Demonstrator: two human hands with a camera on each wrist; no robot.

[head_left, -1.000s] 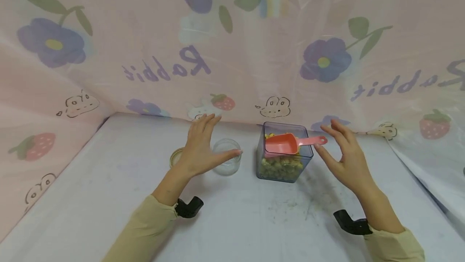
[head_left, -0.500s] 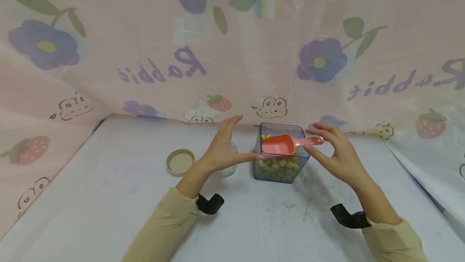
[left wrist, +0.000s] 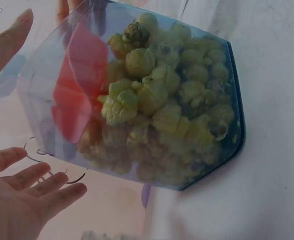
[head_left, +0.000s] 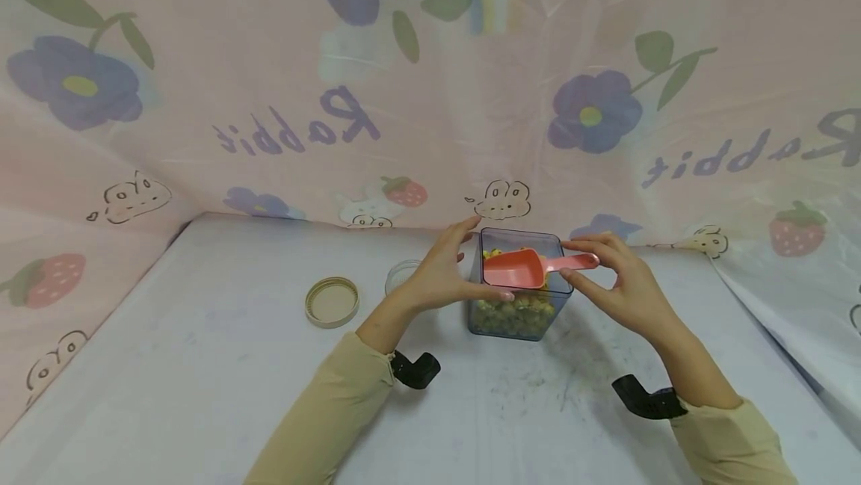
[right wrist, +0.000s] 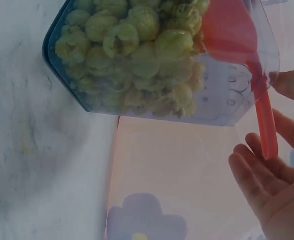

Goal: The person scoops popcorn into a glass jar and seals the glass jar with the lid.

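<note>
A transparent bluish square box (head_left: 514, 328) stands upright on the table, partly filled with yellow-green popcorn (left wrist: 157, 90). Across its top lies a red scoop (head_left: 521, 268), the handle jutting out over the right rim. My left hand (head_left: 437, 276) is at the box's left side, fingers spread, with the thumb before the front wall; the left wrist view shows its fingers (left wrist: 46, 195) straight and apart from the wall. At the right rim is my right hand (head_left: 622, 283), thumb and fingers on either side of the scoop handle (right wrist: 267, 125), not curled round it. The thumb tip seems to touch the box.
A clear glass jar (head_left: 401, 271) stands left of the box, mostly hidden behind my left hand. Farther left a round gold-rimmed lid (head_left: 332, 302) lies on the white table (head_left: 222, 365). A patterned pink sheet (head_left: 444, 96) hangs directly behind.
My left hand has moved right, from over the jar to the box's left side, uncovering the lid. My right hand has come slightly closer to the box's right rim. Box and scoop stay put.
</note>
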